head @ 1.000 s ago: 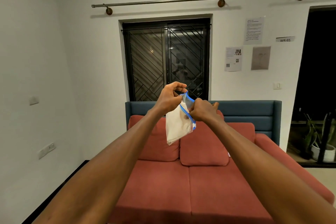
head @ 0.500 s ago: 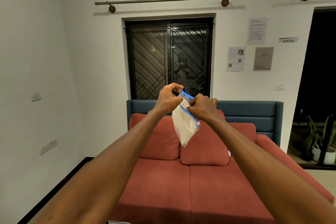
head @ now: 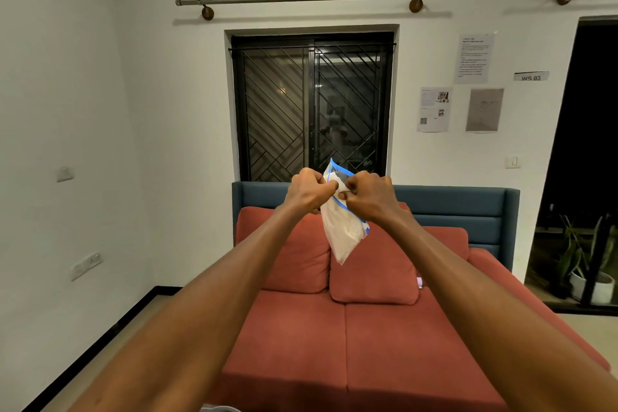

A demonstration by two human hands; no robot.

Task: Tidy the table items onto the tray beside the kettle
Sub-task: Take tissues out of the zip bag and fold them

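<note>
A clear zip bag (head: 342, 234) with a blue seal strip and white contents hangs in the air at arm's length in front of me. My left hand (head: 309, 192) pinches the bag's top edge on the left side. My right hand (head: 366, 197) pinches the same blue-edged top on the right side. The two hands are close together, nearly touching. The bag's lower corner points down over the sofa cushions. No table, tray or kettle is in view.
A red sofa (head: 368, 354) with a blue back (head: 468, 207) and two red cushions fills the floor ahead. A barred dark window (head: 312, 107) is behind it. Potted plants (head: 588, 264) stand at the right by a dark doorway. A white wall runs along the left.
My hands have drawn closer together along the bag's top. The bag has swung so its bottom hangs more to the right, and the view has shifted slightly left.
</note>
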